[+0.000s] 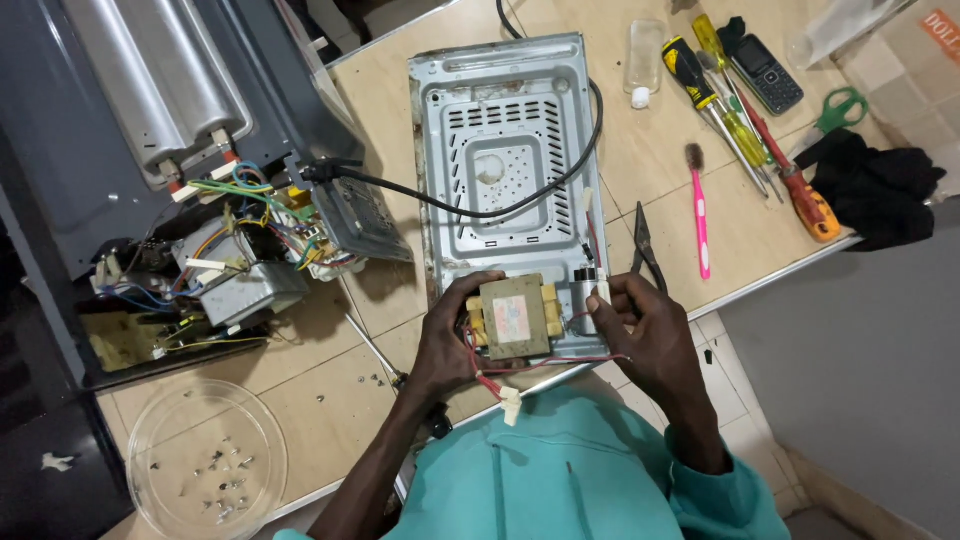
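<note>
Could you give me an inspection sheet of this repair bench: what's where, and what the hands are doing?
Surface: tan tiled table, crowded.
Job's things: transformer with red wires, held over the metal base plate; grey capacitor beside it.
Clutter: screwdrivers, pliers, pink toothbrush, phone, scissors, black cloth, glass plate holding screws.
Grippers: left hand grips the transformer's side; right hand pinches the capacitor.
Cables: black power cord crosses the base plate.
Surroundings: opened oven with exposed wiring; tiled floor.
</note>
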